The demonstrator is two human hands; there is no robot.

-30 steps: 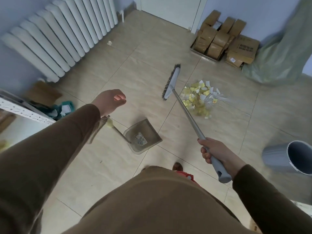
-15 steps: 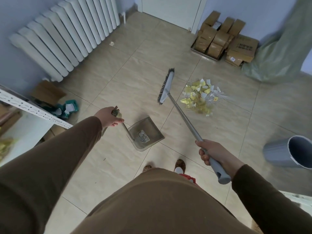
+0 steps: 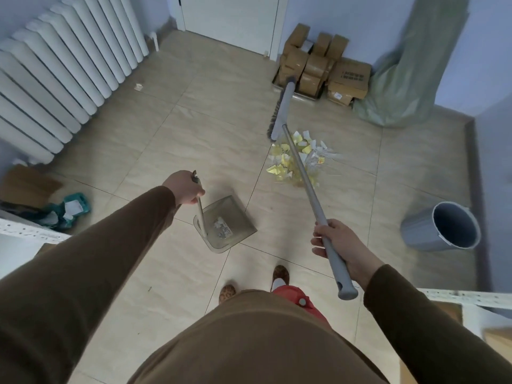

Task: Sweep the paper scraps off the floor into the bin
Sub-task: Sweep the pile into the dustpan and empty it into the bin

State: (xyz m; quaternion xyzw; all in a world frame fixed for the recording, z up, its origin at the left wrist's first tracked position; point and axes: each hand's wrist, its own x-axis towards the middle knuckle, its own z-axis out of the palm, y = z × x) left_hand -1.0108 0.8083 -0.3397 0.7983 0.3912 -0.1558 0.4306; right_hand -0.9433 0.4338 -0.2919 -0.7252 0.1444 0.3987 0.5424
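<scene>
A heap of yellow and white paper scraps (image 3: 288, 159) lies on the tiled floor ahead of me. My right hand (image 3: 336, 246) grips the grey handle of a broom (image 3: 304, 184), whose brush head (image 3: 279, 110) is beyond the heap, near the boxes. My left hand (image 3: 186, 187) holds the upright handle of a translucent brown dustpan (image 3: 230, 217) that rests on the floor left of the heap, with a few scraps inside. A grey bin (image 3: 443, 227) lies tilted at the right, its mouth facing me.
A white radiator (image 3: 63, 65) runs along the left wall. Stacked cardboard boxes (image 3: 324, 70) and a green plastic sack (image 3: 410, 67) stand against the far wall beside a white door (image 3: 230, 20). Cardboard and teal clutter (image 3: 55, 209) lie at the left. Perforated shelf rails border both sides.
My left hand came down and closed on the dustpan handle. The broom head swung from left of the heap to beyond it, toward the boxes.
</scene>
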